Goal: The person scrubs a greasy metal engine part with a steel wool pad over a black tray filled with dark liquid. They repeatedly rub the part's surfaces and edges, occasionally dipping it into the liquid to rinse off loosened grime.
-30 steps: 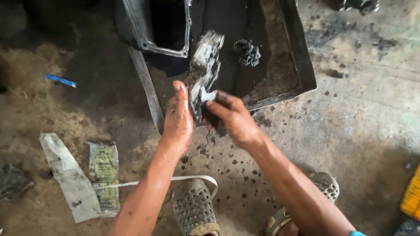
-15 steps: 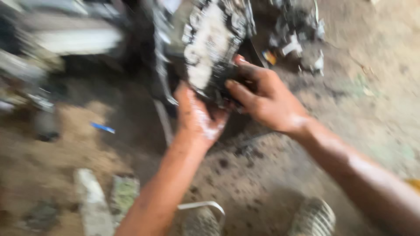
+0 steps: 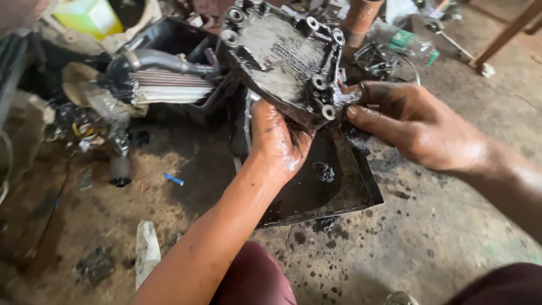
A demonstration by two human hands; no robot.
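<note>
Your left hand [image 3: 276, 141] grips the greasy metal engine cover [image 3: 285, 59] from below | your right hand [image 3: 418, 124] clasps its right edge | held above the black oily tray [image 3: 361, 186]

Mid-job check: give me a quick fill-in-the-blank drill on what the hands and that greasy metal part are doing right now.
1. Both hands hold up a greasy metal ____ cover.
2. The left hand supports it from ____.
3. The right hand grips its ____ edge.
4. Below it on the floor lies a black oily ____.

Missing words: engine; below; right; tray
</note>
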